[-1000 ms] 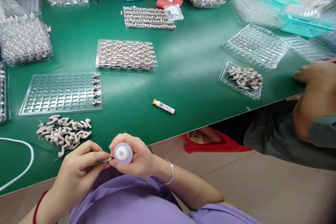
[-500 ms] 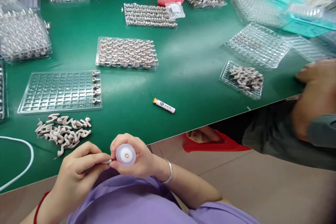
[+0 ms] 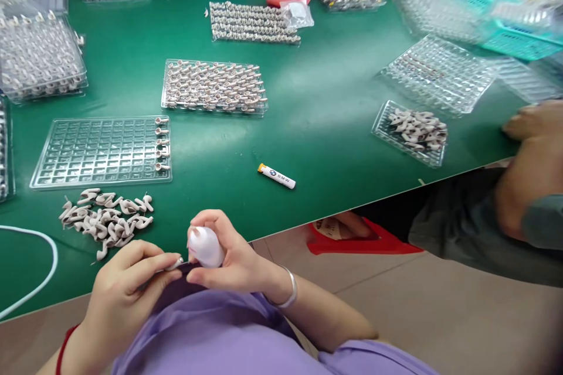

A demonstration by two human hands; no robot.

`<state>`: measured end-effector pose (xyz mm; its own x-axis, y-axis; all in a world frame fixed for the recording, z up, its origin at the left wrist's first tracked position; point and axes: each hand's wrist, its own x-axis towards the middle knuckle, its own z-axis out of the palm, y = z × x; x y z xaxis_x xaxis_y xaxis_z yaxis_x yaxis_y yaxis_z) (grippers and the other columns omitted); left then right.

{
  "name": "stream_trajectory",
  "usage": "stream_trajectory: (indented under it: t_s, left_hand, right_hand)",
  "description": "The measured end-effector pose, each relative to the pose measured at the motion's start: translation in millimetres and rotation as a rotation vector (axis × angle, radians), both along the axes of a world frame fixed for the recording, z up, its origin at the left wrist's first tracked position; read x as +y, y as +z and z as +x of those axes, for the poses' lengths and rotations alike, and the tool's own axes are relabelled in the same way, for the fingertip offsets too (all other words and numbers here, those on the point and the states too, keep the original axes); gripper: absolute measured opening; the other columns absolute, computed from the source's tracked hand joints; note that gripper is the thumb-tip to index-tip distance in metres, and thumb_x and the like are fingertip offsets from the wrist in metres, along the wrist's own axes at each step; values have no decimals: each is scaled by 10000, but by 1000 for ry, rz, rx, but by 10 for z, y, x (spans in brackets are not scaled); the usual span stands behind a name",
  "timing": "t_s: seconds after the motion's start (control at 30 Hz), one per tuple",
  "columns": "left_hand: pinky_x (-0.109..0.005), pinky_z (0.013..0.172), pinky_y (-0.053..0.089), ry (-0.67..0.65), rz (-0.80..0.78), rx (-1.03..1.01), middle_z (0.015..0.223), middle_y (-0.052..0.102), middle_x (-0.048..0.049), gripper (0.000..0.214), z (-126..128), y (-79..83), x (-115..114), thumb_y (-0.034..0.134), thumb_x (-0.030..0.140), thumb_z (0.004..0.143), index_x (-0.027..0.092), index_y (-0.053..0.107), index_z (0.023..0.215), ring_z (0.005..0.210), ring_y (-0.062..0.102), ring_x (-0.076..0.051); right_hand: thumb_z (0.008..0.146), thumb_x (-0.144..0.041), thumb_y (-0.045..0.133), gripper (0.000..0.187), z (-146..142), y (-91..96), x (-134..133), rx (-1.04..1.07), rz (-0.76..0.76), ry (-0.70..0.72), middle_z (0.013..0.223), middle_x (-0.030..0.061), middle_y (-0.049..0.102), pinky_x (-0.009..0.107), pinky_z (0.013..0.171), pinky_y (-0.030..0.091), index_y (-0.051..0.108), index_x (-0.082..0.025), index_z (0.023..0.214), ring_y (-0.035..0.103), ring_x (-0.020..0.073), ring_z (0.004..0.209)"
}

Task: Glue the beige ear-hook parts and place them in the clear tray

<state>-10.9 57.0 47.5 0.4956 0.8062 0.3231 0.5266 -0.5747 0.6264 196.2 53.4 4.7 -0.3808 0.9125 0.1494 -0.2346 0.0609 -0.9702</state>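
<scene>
Left hand [image 3: 125,290]: thumb and fingers pinched together on a small pale earpiece part [image 3: 176,263], held at the near edge of the green surface [image 3: 316,117], just above the purple-clad lap. Right hand [image 3: 233,258]: closed around a small white bottle [image 3: 204,246], tipped so its nozzle end points left, toward the pinched part; nozzle and part nearly meet, contact not resolvable. Silver bangle [image 3: 288,293] on right wrist, red cord [image 3: 64,345] on left wrist.

On the surface just beyond the left hand: loose pile of the same pale parts [image 3: 105,217]. Behind the pile, a clear compartment tray [image 3: 88,152], five parts seated in its rightmost column, other cells bare. Further back, a filled tray [image 3: 213,87]. White lighter [image 3: 276,176] lies alone near the surface's edge, right of the hands. White cable [image 3: 44,246] loops at the far left.

Another person's hand [image 3: 528,129] rests at the right edge, near a small tray of parts [image 3: 411,132].
</scene>
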Motion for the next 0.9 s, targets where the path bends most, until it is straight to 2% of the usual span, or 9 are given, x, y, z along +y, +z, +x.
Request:
stream_trajectory:
  t_s: [0.07, 0.13, 0.27, 0.4, 0.5, 0.7, 0.9]
  left_hand:
    - [-195, 628, 483, 41, 111, 80, 818, 651, -5, 193, -54, -41, -31, 662, 119, 866, 201, 677, 1040, 691, 602, -98]
    - [-241, 683, 480, 69, 207, 171, 813, 660, -17, 230, -117, -82, -70, 677, 100, 852, 181, 663, 1066, 717, 596, -125]
    - [-297, 732, 464, 101, 321, 324, 794, 674, -34, 234, -211, -142, -135, 692, 96, 838, 147, 659, 1064, 726, 588, -162]
    - [-309, 712, 459, 142, 302, 359, 756, 669, -30, 154, -235, -193, -141, 695, 169, 853, 140, 679, 1003, 691, 591, -170]
    - [-296, 696, 464, 159, 287, 312, 753, 672, -20, 123, -230, -240, -124, 695, 193, 857, 148, 693, 971, 675, 596, -159]
    - [-294, 720, 479, 181, 222, 222, 796, 684, -22, 137, -246, -316, -125, 708, 177, 844, 164, 699, 980, 699, 611, -151]
    - [-295, 710, 476, 183, 208, 208, 804, 683, -22, 162, -247, -329, -130, 718, 162, 834, 168, 691, 993, 707, 601, -150]
  right_hand:
    - [833, -237, 676, 483, 49, 6, -26, -57, -33, -12, 922, -5, 537, 209, 588, 481, 339, -272, 1177, 543, 101, 701]
    - [845, -195, 636, 437, 92, -16, -74, -171, -5, -81, 946, 7, 542, 216, 600, 479, 356, -268, 1172, 552, 109, 725]
    - [823, -230, 693, 446, 129, -101, -188, -362, 234, -233, 954, 19, 608, 243, 624, 508, 437, -264, 1186, 593, 133, 723]
    - [859, -269, 670, 427, 121, -162, -232, -445, 504, -302, 963, 51, 687, 286, 671, 552, 478, -246, 1240, 642, 165, 737]
    - [874, -264, 636, 422, 113, -187, -223, -472, 616, -322, 927, 72, 712, 306, 646, 556, 492, -198, 1266, 636, 172, 694]
    - [865, -265, 620, 401, 105, -198, -200, -521, 674, -320, 813, 66, 704, 298, 530, 510, 505, -166, 1236, 561, 165, 592]
    - [860, -274, 623, 421, 106, -206, -206, -556, 667, -312, 823, 55, 697, 297, 541, 517, 491, -181, 1249, 569, 164, 603]
